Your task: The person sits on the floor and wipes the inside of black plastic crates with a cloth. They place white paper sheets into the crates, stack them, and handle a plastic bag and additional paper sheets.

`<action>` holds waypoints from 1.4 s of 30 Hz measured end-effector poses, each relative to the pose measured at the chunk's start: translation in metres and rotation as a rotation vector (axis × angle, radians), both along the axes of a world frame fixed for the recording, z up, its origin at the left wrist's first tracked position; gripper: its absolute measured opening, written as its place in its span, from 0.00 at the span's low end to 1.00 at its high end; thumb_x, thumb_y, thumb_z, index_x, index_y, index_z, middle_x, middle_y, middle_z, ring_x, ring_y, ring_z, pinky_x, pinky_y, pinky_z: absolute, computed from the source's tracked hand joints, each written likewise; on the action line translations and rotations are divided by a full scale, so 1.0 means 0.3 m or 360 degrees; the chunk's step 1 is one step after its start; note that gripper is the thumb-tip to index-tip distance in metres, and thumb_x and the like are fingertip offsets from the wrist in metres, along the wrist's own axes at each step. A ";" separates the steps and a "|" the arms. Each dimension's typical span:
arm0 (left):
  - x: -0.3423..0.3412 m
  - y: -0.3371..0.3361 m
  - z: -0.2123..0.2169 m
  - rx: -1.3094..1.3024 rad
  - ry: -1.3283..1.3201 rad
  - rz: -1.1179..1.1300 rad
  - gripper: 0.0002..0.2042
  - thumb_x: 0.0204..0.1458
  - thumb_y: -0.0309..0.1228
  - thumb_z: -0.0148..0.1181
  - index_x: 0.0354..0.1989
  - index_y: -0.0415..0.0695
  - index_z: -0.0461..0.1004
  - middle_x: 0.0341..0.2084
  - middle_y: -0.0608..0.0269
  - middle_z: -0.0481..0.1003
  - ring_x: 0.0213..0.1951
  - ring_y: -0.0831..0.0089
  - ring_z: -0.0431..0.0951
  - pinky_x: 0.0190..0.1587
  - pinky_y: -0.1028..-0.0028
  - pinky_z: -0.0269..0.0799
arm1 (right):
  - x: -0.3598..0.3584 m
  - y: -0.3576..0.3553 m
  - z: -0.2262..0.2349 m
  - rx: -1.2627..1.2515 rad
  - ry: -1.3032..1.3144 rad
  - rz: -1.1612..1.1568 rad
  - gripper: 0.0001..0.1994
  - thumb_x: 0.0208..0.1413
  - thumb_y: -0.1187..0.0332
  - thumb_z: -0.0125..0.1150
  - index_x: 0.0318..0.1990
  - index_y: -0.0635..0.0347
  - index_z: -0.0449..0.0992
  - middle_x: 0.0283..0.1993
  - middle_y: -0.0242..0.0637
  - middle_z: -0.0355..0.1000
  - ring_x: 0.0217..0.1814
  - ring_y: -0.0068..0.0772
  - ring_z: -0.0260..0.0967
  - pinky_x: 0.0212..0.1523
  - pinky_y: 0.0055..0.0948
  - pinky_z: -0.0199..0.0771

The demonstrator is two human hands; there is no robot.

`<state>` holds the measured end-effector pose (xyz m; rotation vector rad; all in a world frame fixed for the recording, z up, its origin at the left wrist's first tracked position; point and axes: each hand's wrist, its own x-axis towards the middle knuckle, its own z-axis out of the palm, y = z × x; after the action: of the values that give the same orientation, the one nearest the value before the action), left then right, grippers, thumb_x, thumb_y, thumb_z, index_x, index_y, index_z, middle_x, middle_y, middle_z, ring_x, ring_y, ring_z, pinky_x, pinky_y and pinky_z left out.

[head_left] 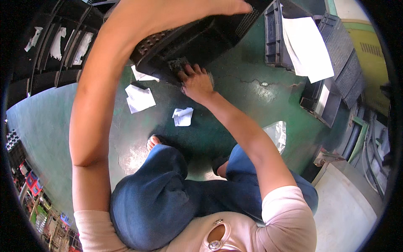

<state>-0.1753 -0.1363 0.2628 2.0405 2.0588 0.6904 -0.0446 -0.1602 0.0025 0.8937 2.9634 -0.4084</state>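
- Black crate [197, 40] is tipped on the green floor [247, 84], with open floor seen on its near side.
- Its far rim is gripped by the left hand [235, 6]; the right hand [196, 82] is pressed flat, fingers spread, on a scrubbing pad at the lower edge.
- Paper scraps [140, 98] are scattered close by; stacked crates [277, 38] are parked to the right.

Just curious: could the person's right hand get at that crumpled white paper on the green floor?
Probably yes. The right hand rests at the black crate, and the crumpled paper lies on bare green floor just below it, with nothing between.
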 end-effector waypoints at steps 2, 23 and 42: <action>0.000 -0.006 -0.002 0.0031 0.0067 0.0012 0.35 0.37 0.54 0.59 0.49 0.37 0.72 0.57 0.44 0.62 0.55 0.51 0.66 0.55 0.59 0.63 | 0.005 0.050 0.120 0.0208 0.0367 -0.0172 0.28 0.38 0.69 0.62 0.53 0.50 0.67 0.45 0.42 0.68 0.47 0.47 0.65 0.44 0.43 0.68; -0.014 -0.038 0.008 0.0039 0.0057 -0.0051 0.35 0.37 0.49 0.58 0.50 0.31 0.69 0.51 0.41 0.66 0.51 0.52 0.69 0.55 0.66 0.63 | 0.145 0.408 -0.013 0.0812 -0.0819 0.0262 0.22 0.54 0.61 0.45 0.59 0.45 0.64 0.62 0.35 0.58 0.66 0.39 0.49 0.65 0.45 0.43; 0.007 -0.005 0.041 -0.0063 -0.0193 -0.0097 0.30 0.39 0.44 0.64 0.48 0.34 0.71 0.54 0.45 0.66 0.54 0.59 0.68 0.54 0.69 0.63 | 0.079 0.379 -0.063 0.0873 -0.0294 -0.0129 0.20 0.51 0.65 0.50 0.54 0.48 0.68 0.55 0.32 0.64 0.59 0.35 0.57 0.53 0.42 0.57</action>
<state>-0.1732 -0.1379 0.2751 1.9796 1.9206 0.7375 -0.0209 -0.0466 -0.0165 1.0173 2.9035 0.4891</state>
